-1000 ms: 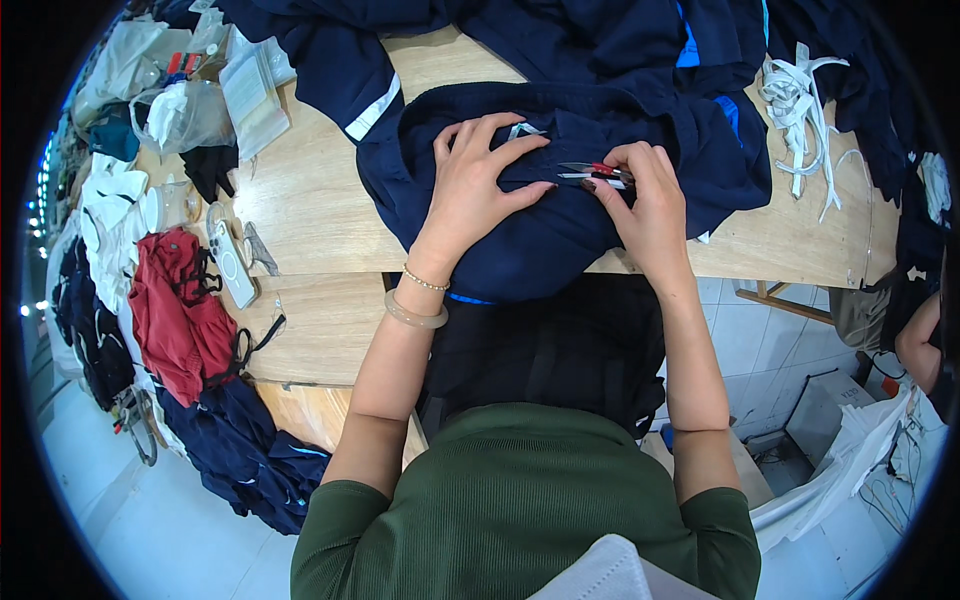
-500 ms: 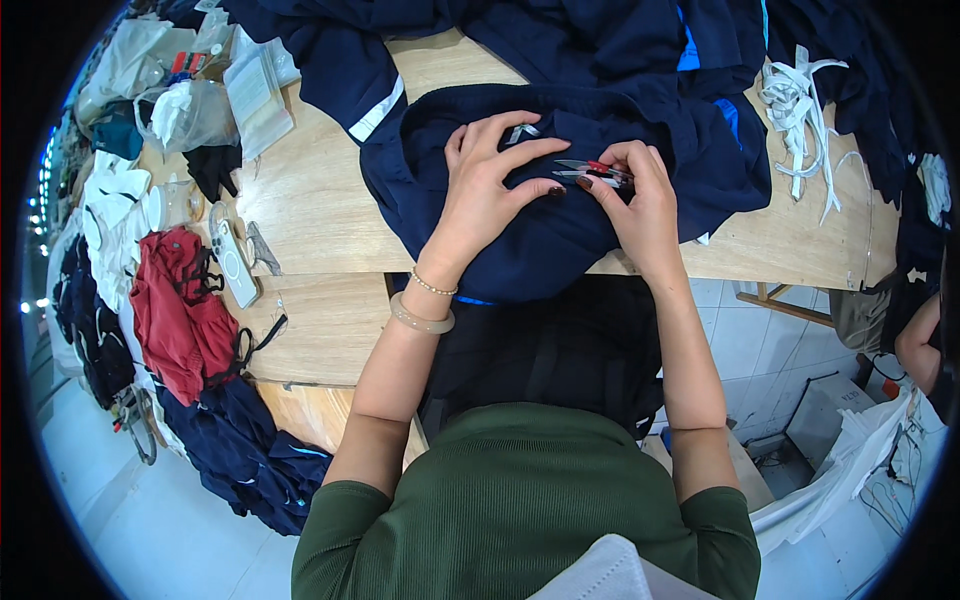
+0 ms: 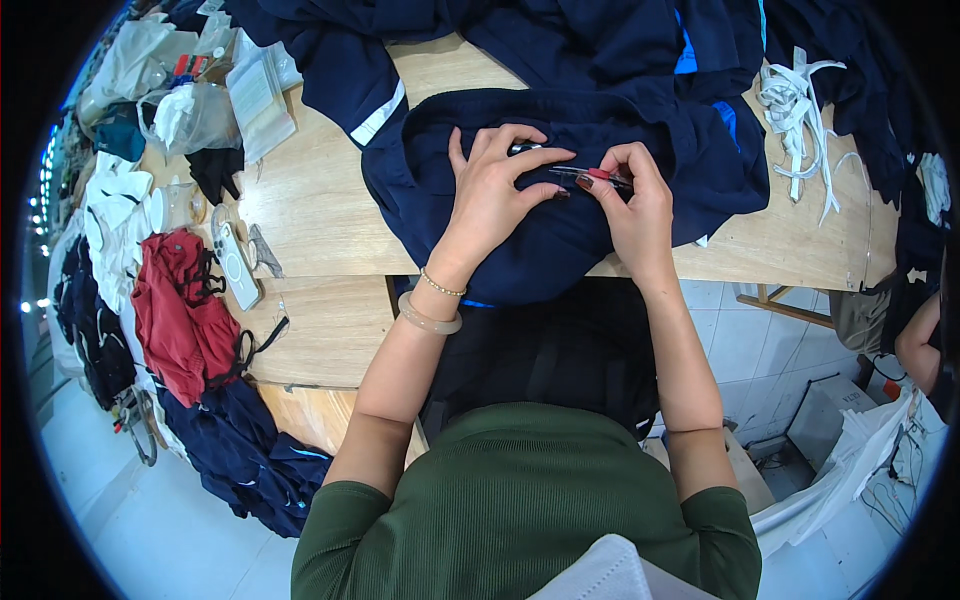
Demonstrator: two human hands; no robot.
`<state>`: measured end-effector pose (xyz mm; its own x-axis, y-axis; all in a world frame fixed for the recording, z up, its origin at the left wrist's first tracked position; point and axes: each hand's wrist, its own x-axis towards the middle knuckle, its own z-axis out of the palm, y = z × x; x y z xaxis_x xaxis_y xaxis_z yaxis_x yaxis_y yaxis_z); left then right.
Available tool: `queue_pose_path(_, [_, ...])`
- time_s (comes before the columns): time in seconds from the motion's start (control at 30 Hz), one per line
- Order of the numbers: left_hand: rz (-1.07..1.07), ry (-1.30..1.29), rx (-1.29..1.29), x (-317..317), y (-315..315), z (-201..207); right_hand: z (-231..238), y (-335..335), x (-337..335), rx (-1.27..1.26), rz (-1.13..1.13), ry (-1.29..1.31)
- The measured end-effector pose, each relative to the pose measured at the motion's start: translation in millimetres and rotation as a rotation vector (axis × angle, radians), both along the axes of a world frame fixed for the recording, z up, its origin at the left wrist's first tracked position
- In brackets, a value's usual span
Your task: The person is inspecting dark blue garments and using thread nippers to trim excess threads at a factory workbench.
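A navy blue garment (image 3: 540, 250) lies bunched on the wooden table in front of me, its wide waistband-like edge opening toward the far side. My left hand (image 3: 490, 185) grips its cloth, the thumb and index finger on either side of a fold, and a small white label partly shows beside the fingers. Held in my right hand (image 3: 640, 205) is a small pair of red-handled thread snips (image 3: 597, 174). Their blades point left, close to the left fingertips, and look nearly closed. Whether a thread lies between them is too small to tell.
More navy garments (image 3: 600, 45) cover the table's far side. White strips (image 3: 795, 115) lie at the right. Leftward are plastic bags (image 3: 200, 118), a phone (image 3: 235, 265), a red garment (image 3: 183, 310) and white cloth (image 3: 115, 205). Another person's arm (image 3: 918, 345) shows at the right edge.
The snips' blades were spread apart and now look almost together. My left hand has shifted slightly to the right and lower over the garment.
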<state>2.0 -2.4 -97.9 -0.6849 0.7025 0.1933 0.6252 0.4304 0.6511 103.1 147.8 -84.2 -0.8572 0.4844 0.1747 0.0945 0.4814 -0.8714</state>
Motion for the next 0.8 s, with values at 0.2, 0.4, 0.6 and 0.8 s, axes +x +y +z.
queue_pose_path(0.2, [0.0, -0.004, 0.003, -1, 1, 1, 4, 2, 2, -0.139, 0.041, -0.025])
queue_pose_path(0.4, [0.005, 0.007, -0.016, -1, 0, 1, 30, 5, 7, -0.509, 0.198, 0.012])
queue_pose_path(0.6, [-0.044, -0.058, 0.001, -2, -10, 13, 36, 42, 30, -1.251, 0.589, 0.177])
queue_pose_path(0.8, [-0.116, -0.019, 0.126, -3, -9, 19, 20, 75, 39, -1.425, 0.841, 0.449])
